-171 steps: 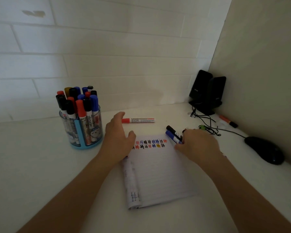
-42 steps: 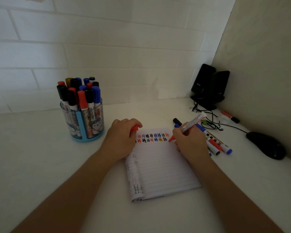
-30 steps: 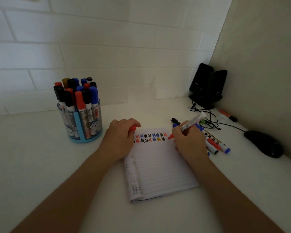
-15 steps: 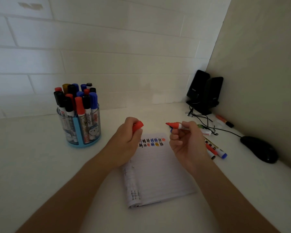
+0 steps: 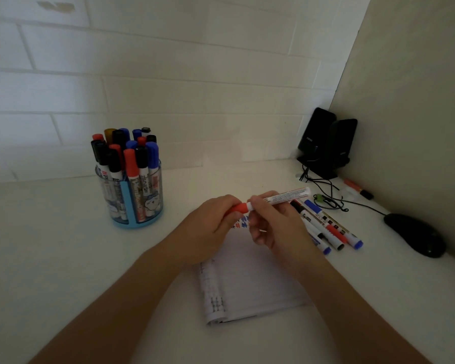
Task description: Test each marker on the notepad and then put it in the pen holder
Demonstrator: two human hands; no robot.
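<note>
Holding red marker between both hands above notepad | left hand pinches cap | right hand grips barrel

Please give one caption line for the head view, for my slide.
Both hands, left hand and right hand, cap a red marker above the notepad.

I could read only hash marks on my notepad; print on the markers and speaker stayed illegible.
</note>
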